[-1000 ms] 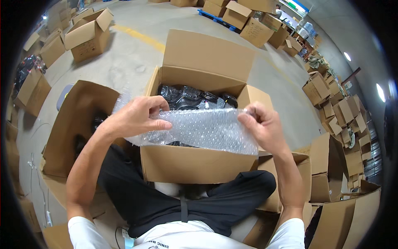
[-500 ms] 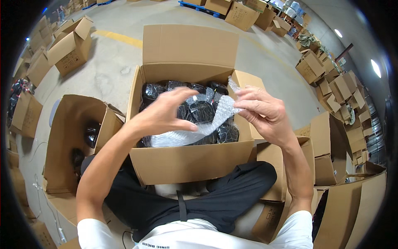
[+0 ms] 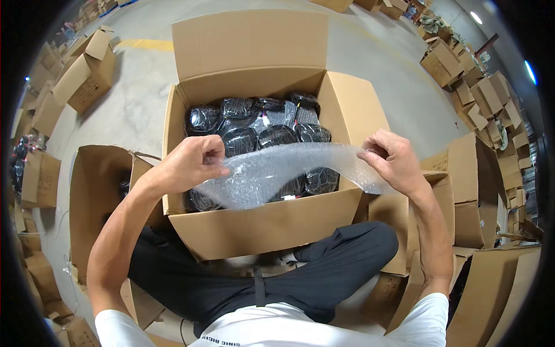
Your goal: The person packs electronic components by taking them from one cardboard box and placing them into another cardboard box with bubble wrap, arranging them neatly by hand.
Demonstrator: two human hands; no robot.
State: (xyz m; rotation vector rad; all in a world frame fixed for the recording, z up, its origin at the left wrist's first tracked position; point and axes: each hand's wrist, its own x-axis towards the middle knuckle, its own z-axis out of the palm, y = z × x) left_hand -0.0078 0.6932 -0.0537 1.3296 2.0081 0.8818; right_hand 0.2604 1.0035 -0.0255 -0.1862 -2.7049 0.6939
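Note:
A strip of clear bubble wrap stretches between my two hands above a large cardboard box. My left hand pinches its left end, fingers curled with the thumb along the edge. My right hand grips the other end between thumb and fingers, and a short tail of wrap hangs below it. Inside the box lie several black, rounded items wrapped in shiny clear film, such as this black bundle. Small coloured wires show among them. The bubble wrap hides part of the front row.
An open carton with dark items stands at my left. More open cartons crowd my right side. Another open box sits on the concrete floor at far left. Piled cardboard lines the right wall. My crossed legs are against the box's front.
My left hand, open before, has closed on the bubble wrap. My right hand has moved right and slightly down, and the strip now spans sideways between both hands. The view has shifted.

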